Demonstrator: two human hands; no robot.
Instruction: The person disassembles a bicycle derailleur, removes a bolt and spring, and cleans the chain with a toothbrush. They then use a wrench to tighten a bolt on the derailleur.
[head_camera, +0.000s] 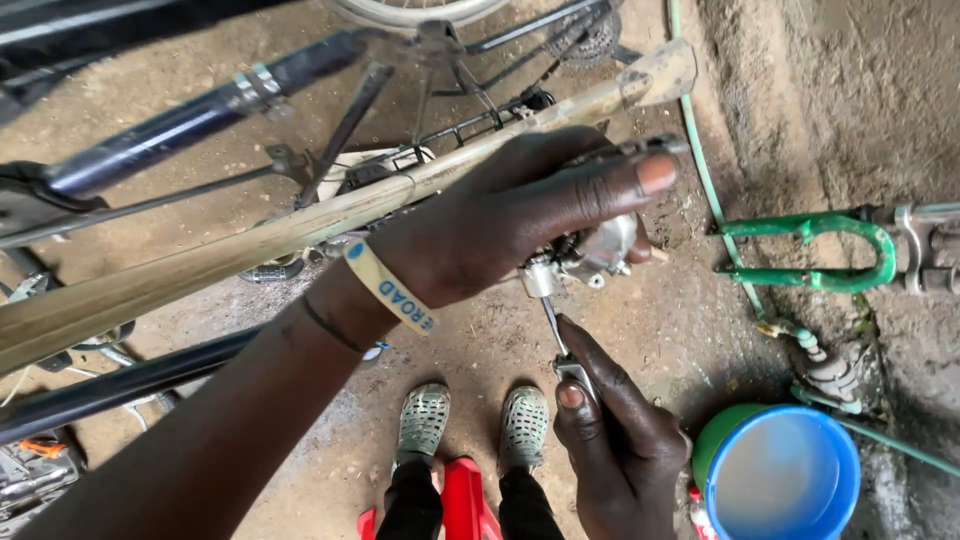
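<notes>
The grip of the left hand (500, 225) is closed over a small silvery metal fitting (590, 255) at the end of a pale, mud-streaked bicycle tube (300, 225), with the thumb stretched flat along the tube's upper side and the fingers wrapped round the fitting from above. The right hand (615, 435) is closed round the handle of a slim metal tool (558, 340), a screwdriver or thin key by the look of it, though the tip is too small to tell. The tool's long axis runs nearly upright in the head view, leaning slightly left at the top, and its upper end meets the underside of the fitting just beside the left fingers. So the fitting lies straight above the right hand's grip, along the line of the shaft, while the tube crosses that line at a slant from lower left to upper right. The left hand is the nearer to the fitting, being on it; the right reaches it only through the tool. Below stand two feet in green perforated shoes (475, 425), and a blue bucket (780, 480) sits on the dirt floor (680, 320) to the right, well apart from the work.
</notes>
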